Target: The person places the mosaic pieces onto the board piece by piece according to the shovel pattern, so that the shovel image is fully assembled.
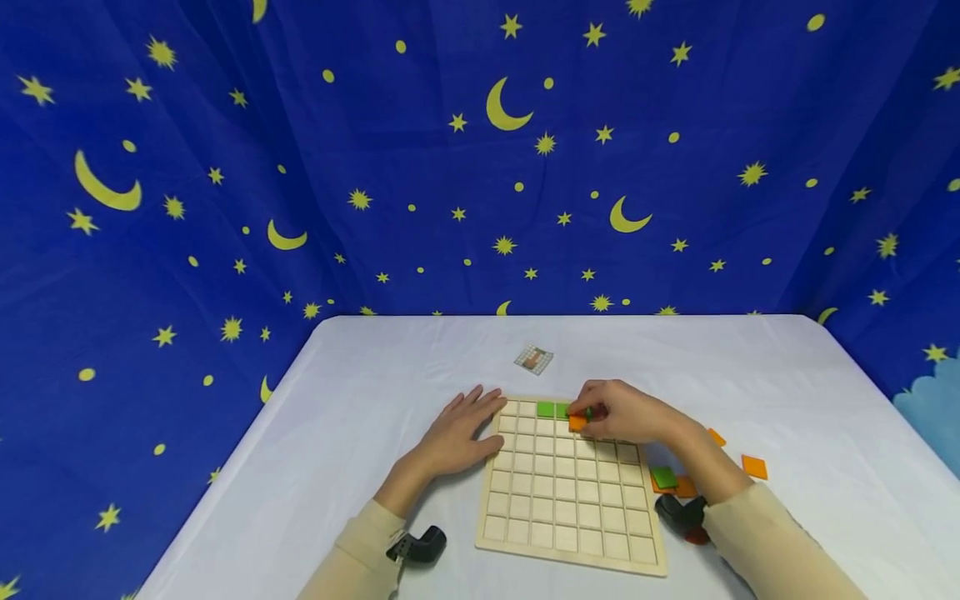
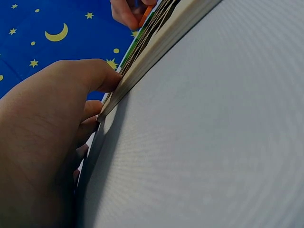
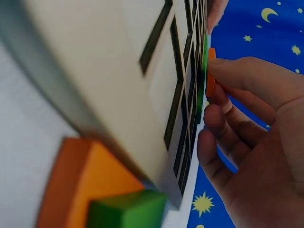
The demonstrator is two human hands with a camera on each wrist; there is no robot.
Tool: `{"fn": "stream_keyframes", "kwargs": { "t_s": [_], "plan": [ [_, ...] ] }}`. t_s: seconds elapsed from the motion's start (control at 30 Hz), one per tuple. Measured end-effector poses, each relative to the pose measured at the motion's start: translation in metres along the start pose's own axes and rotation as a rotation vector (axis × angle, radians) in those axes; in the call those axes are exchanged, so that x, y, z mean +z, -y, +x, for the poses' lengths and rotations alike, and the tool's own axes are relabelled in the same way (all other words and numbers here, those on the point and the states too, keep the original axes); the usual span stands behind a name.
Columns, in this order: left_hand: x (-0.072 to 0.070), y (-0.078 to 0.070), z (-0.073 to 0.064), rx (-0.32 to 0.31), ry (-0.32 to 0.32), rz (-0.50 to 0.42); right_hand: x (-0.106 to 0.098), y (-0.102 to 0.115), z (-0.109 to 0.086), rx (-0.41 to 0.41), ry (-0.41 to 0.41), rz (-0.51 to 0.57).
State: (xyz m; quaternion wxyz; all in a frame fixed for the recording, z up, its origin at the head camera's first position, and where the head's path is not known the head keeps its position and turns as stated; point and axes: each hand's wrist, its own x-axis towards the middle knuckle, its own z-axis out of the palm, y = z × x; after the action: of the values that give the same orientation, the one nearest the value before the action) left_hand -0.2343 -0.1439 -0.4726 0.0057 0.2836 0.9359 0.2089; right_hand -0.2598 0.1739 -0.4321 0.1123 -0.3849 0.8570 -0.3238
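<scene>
Over the far side of the wooden grid board (image 1: pixel 570 560), the right hand (image 1: pixel 626 410) pinches an orange square tile (image 1: pixel 577 423) between thumb and fingers, so this grip is closed firmly on the tile. It is held at the far rows of the board, and from my place I cannot tell if it touches the wood. Just left of the grip, two green square tiles (image 1: pixel 553 410) lie side by side in the farthest row. Further left of the grip, the left hand (image 1: pixel 463 433) rests at the left edge of the board, with fingers and thumb apart, and its thumb touches the frame. Beyond the grip and somewhat to its left, a small printed card (image 1: pixel 534 359) lies on the white tabletop (image 1: pixel 300 475). Right of the grip and nearer to the person, beside the board, a loose green tile (image 1: pixel 663 477) lies partly over orange tiles (image 1: pixel 686 487). More to the right of the grip I see two other orange pieces (image 1: pixel 754 467), well apart from the board
</scene>
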Motion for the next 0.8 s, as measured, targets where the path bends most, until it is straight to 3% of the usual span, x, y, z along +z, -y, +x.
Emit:
{"fn": "stream_keyframes", "kwargs": {
  "t_s": [0.8],
  "plan": [
    [-0.002,-0.002,0.0,-0.016,0.009,-0.002,0.007,0.012,0.014,-0.023,0.038,-0.045]
  ]
}}
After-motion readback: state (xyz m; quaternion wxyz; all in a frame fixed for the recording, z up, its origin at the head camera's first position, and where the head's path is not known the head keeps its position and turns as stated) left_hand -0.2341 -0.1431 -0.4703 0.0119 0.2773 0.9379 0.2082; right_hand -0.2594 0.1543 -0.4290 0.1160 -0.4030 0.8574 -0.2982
